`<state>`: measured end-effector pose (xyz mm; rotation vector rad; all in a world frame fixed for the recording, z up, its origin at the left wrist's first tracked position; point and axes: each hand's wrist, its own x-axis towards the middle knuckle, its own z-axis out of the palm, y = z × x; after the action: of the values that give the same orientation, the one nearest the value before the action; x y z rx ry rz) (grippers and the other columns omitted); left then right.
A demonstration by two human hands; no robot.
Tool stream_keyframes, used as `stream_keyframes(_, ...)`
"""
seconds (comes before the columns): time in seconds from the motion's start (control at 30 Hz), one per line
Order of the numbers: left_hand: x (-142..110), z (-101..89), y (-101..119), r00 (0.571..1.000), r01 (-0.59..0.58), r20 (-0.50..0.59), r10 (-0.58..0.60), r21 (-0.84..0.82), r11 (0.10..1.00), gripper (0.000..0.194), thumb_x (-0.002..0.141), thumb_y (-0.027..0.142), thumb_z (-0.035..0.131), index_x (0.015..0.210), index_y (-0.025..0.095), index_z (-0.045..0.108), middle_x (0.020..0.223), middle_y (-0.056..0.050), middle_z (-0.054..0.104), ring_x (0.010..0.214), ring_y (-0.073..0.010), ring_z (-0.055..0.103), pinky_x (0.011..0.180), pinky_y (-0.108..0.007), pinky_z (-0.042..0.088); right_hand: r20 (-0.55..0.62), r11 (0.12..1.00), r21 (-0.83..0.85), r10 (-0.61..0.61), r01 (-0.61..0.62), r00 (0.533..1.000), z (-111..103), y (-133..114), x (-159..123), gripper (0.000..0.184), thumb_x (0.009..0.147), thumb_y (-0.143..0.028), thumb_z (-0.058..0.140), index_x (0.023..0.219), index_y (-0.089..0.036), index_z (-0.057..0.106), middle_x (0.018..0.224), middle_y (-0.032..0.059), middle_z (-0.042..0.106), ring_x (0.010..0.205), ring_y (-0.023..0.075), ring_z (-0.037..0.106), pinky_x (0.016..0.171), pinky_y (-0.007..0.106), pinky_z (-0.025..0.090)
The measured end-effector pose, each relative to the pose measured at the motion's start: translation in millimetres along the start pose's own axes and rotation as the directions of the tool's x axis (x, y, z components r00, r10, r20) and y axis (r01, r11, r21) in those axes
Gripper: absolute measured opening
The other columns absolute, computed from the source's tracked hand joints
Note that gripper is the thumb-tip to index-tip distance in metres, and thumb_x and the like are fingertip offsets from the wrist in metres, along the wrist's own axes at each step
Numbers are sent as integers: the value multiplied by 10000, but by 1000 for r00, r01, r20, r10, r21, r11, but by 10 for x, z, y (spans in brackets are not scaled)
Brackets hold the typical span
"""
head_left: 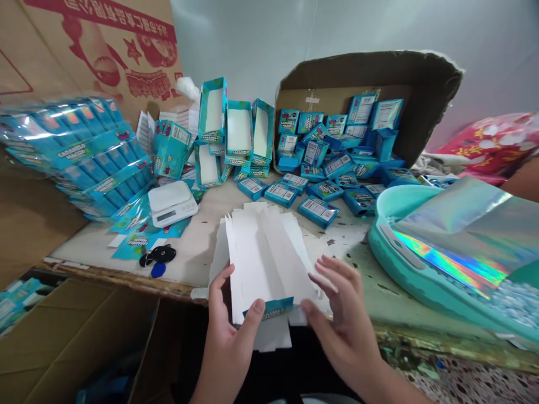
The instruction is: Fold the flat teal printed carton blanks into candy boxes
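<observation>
Holding the part-folded carton (250, 264) at lower centre of the frame; left hand (231, 334) grasps its left wall, thumb at the blue printed front flap (278, 308), fingers along the outer side; right hand (345, 314) is loose, fingers spread and curved beside the carton's right side, thumb tip at the front right corner; whether that thumb touches the card, cannot tell. Carton lies over white card sheets (297, 233) that show around it; left wall stands up, right panel leans.

Step judged to be squaring up the walls; to do it well, keep the left wall steady without squeezing it inward; raise the right panel along its crease before pressing the corner; set the flap evenly so the print sits straight; a crushed corner would likely leave the carton skewed.

Formed trays (239, 132) at upper centre, white insides showing, seem a fair reference for squareness; digital scale (177, 210) left of centre; teal basin (381, 247) at right, apart from the right hand.
</observation>
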<state>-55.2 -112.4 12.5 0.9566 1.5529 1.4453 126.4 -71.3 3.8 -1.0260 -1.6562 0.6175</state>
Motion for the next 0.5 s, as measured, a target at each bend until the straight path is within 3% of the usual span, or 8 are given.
stream_keyframes(0.03, -5, -11, -6, 1000, 2, -1, -2, 0, 1000, 619, 860, 455, 700, 1393, 366, 398, 1528, -60, 444, 1404, -274, 448, 1056, -407, 485, -14, 986, 110, 128, -126, 992, -1, 14, -16, 326, 954, -240, 606, 1275, -276, 560, 1299, 119, 509, 1209, 243, 563, 902, 372, 599)
stream_keyframes(0.1, 8, -41, -10, 1000, -26, -4, 27, 28, 999, 582, 857, 446, 704, 1362, 378, 423, 1521, -54, 446, 1403, -276, 446, 1071, -437, 473, 118, 886, 296, 336, -356, 934, -1, 34, -33, 189, 959, -305, 627, 1139, -257, 598, 1055, 66, 613, 923, 178, 651, 734, 276, 607)
stream_keyframes(0.2, 79, -119, 36, 991, -118, 85, 100, 230, 966, 270, 878, 453, 669, 1121, 356, 601, 1522, -23, 411, 1430, -290, 399, 1139, -529, 377, 314, 762, 393, 415, -515, 854, 1, 51, -45, 130, 947, -349, 660, 1002, -233, 636, 878, 24, 649, 784, 144, 651, 645, 213, 563)
stream_keyframes(0.27, 136, -178, 108, 978, -145, 190, 81, 354, 924, 177, 882, 485, 646, 912, 314, 675, 1523, -13, 384, 1440, -309, 377, 1158, -555, 332, 312, 794, 384, 369, -471, 876, 2, 58, -60, 99, 951, -329, 656, 987, -238, 666, 891, 27, 661, 814, 143, 659, 675, 205, 563)
stream_keyframes(0.37, 189, -235, 224, 956, -125, 294, 1, 405, 906, 274, 885, 521, 615, 780, 285, 708, 1554, -8, 332, 1437, -322, 378, 1171, -539, 317, 267, 910, 298, 210, -287, 941, 6, 79, -99, 98, 951, -261, 642, 1030, -261, 699, 1015, 56, 674, 929, 169, 674, 741, 230, 588)
stream_keyframes(0.5, 178, -226, 254, 956, -109, 293, -14, 398, 911, 277, 882, 517, 617, 785, 271, 698, 1554, -13, 347, 1401, -312, 431, 1152, -504, 365, 256, 971, 209, 57, -113, 965, 30, 152, -178, 260, 927, -183, 640, 1164, -290, 657, 1139, 79, 656, 1024, 198, 678, 782, 267, 610)
